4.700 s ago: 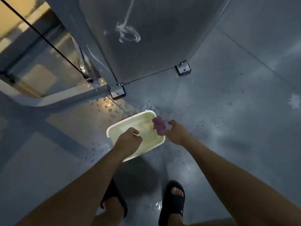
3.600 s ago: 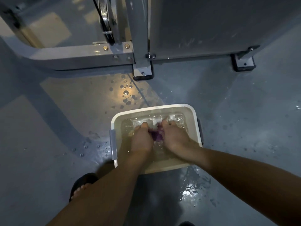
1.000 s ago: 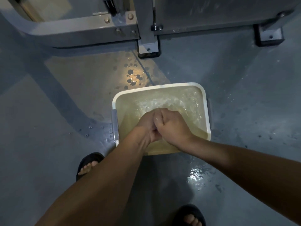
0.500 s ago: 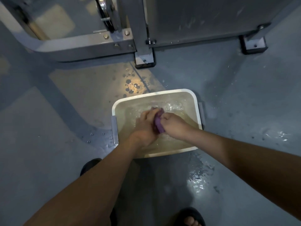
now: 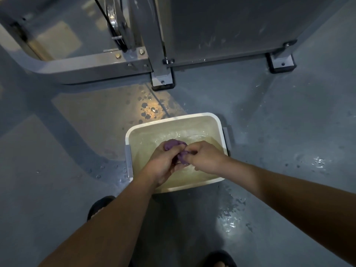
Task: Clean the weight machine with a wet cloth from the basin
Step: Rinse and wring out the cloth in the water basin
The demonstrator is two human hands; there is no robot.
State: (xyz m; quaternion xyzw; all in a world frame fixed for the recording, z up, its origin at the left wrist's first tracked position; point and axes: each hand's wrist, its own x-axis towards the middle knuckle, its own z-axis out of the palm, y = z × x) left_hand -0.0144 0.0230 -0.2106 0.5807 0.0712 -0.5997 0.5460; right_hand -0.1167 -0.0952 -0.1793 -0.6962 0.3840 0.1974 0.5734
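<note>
A white rectangular basin [image 5: 173,118] of cloudy water stands on the grey floor in front of me. Over it, my left hand [image 5: 163,166] and my right hand [image 5: 206,158] both grip a bunched purple cloth [image 5: 174,145], which shows between and above the fingers. Part of the cloth is hidden inside the fists. The grey weight machine [image 5: 221,26] rises just beyond the basin, with its panel, frame bar and pulley.
The machine's bolted feet [image 5: 162,80] [image 5: 281,63] sit on the floor behind the basin. Water drops and puddles [image 5: 229,218] lie around the basin. My sandalled feet [image 5: 100,206] stand close to its near edge.
Both hands have lifted the purple cloth out of the water and hold it bunched above the basin; earlier they were rubbing it under the surface. The view shifted slightly.
</note>
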